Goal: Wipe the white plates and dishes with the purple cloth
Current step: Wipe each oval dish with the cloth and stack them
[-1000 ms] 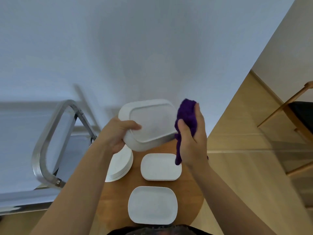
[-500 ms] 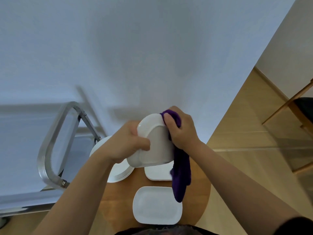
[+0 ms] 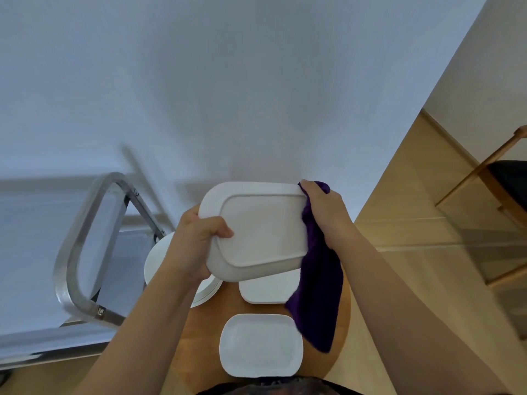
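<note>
While the left hand (image 3: 196, 246) grips the near-left corner of the white rectangular dish (image 3: 256, 232), lifted and tilted underside-up so its base can be reached, the right hand (image 3: 325, 212) pinches the purple cloth (image 3: 316, 292) over the dish's opposite short edge; below both hands lie further white plates; the held dish looks glossy, unmarked, with a raised foot ring
</note>
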Motion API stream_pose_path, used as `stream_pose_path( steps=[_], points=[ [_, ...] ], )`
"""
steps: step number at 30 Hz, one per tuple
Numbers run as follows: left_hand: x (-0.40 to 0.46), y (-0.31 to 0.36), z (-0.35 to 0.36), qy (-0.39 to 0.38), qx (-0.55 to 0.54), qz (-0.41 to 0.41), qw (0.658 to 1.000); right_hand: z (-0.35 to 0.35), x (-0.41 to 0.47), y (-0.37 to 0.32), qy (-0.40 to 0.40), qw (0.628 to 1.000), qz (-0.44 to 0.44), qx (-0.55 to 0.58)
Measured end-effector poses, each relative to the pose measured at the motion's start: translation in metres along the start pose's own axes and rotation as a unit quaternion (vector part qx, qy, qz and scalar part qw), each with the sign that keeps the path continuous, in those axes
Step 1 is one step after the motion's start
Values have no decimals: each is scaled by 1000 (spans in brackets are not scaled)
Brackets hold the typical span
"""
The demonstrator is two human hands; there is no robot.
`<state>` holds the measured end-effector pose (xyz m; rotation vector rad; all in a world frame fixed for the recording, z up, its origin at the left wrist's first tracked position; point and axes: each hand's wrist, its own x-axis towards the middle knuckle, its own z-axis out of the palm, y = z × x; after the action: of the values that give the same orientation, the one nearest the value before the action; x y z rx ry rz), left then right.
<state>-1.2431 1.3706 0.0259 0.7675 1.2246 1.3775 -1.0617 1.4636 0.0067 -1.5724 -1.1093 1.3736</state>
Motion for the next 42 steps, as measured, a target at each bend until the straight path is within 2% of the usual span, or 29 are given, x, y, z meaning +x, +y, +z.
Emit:
stream_pose_path(
  steps=[5,9,11,13,16,18,21,24,26,28,31,35,38,40,42],
  points=[
    [0,-14,12,70,-73,-4,995,0,-5,8,36,997,40,52],
    [-8,-23,36,105,-61,29,992,18,-14,20,103,972,61,202],
    [-11,-26,39,69,-56,53,995,19,-17,22,111,964,69,232],
    [-11,-23,24,-21,-98,31,994,10,-18,19,85,969,78,218],
    [-4,-7,-5,-167,-174,-137,961,-9,-14,10,40,987,41,148],
    [0,-6,-6,-205,-160,-215,941,-11,-15,3,13,993,-4,114],
    [-3,-12,7,-152,-116,-260,947,-4,-16,-7,-5,998,-66,23],
    [-2,-18,14,-138,-157,-214,954,4,-24,-7,5,982,-128,-137],
    [1,-13,17,-143,-183,-167,958,13,-39,1,-26,976,-131,-172],
    [5,-7,22,-145,-190,-135,961,22,-58,8,-44,977,-141,-154],
    [8,-6,28,-121,-201,-121,964,30,-75,16,-18,972,-165,-167],
    [7,-15,45,-26,-247,-135,959,49,-95,26,42,955,-237,-177],
    [7,-18,48,-13,-244,-173,954,64,-113,33,45,938,-318,-131],
    [8,-19,41,-13,-234,-175,956,55,-114,33,8,952,-301,-62],
    [9,-19,29,-30,-203,-152,967,32,-103,26,-14,973,-231,6]
  ],
)
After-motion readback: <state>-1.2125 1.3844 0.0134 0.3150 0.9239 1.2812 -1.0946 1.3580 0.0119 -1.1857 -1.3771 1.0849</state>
